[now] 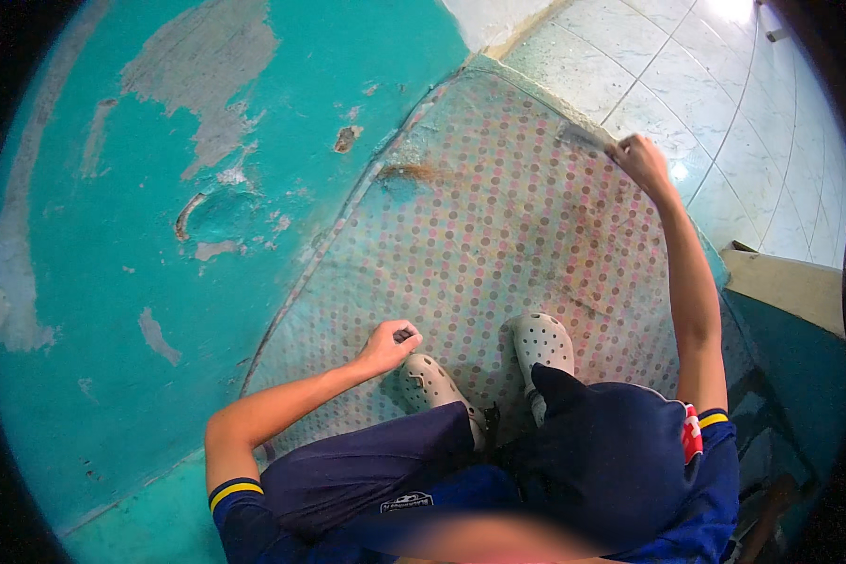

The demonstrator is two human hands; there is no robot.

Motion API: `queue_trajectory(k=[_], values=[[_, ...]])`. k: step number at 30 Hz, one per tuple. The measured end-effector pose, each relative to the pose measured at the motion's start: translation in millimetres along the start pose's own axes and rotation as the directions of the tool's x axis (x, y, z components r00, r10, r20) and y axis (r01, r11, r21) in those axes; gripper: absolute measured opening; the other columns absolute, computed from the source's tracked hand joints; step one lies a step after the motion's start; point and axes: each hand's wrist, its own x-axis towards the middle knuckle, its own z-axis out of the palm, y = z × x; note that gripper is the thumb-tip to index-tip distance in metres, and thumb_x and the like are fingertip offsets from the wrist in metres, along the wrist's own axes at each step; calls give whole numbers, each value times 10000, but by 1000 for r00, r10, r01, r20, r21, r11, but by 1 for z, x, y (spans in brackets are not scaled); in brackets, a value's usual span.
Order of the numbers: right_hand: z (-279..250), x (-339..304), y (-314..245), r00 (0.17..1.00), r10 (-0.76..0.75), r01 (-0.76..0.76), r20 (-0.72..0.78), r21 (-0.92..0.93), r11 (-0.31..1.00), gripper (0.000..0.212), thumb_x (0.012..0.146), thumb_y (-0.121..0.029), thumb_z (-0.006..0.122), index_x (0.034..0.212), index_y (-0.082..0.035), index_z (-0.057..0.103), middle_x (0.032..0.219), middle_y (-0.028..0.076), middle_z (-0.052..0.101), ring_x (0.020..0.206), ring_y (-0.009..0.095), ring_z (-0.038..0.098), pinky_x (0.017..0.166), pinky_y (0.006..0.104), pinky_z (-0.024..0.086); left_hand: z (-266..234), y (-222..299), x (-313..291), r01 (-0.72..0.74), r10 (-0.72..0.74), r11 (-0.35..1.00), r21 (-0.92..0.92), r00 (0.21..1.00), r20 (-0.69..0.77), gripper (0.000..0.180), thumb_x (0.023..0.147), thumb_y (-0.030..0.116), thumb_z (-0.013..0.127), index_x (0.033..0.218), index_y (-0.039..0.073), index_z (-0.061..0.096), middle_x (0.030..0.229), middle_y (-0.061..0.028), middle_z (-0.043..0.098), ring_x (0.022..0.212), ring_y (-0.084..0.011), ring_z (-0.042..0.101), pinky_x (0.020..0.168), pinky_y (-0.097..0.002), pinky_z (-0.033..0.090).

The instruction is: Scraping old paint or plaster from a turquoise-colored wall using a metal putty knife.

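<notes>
My right hand (641,164) is stretched far out to the upper right, its fingers closed on one end of a flat grey blade-like tool (583,140). The tool lies low over the edge of the dotted floor covering (479,244), beside the raised edge of the tiled floor; whether it touches is hard to tell. Near my left shoe, my left hand (387,348) is curled closed above the covering. Something small and dark shows between its fingers, too unclear to name.
A teal wall (282,273) with peeled grey patches borders the left side. Pale floor tiles (677,103) lie beyond the covering's edge. Brownish debris (412,173) sits near the wall. My perforated clogs (543,343) stand on the covering. A pale ledge (785,289) is at the right.
</notes>
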Motion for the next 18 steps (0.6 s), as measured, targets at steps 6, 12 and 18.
queue_trajectory(k=[6,12,18], values=[[-23,68,-30,981,-111,129,161,-106,986,475,802,-510,690,771,-39,741,670,167,659,634,286,630,582,412,477,-10,-6,-25,81,-81,997,-3,996,-25,169,911,177,626,913,9,646,773,-49,653,716,-117,619,670,-298,486],[3,76,-44,978,-172,179,120,-57,982,479,816,-488,685,720,-20,714,636,170,631,582,283,600,559,415,451,-9,-4,-32,117,-118,993,25,993,11,186,934,198,609,948,14,635,801,-50,648,744,-112,624,670,-303,476],[55,98,-76,963,-241,226,121,125,966,478,832,-490,679,750,-21,719,679,196,644,615,286,617,600,424,468,-5,-14,-28,71,-71,997,1,997,-10,194,935,198,603,949,7,630,801,-52,643,751,-129,633,681,-317,480]])
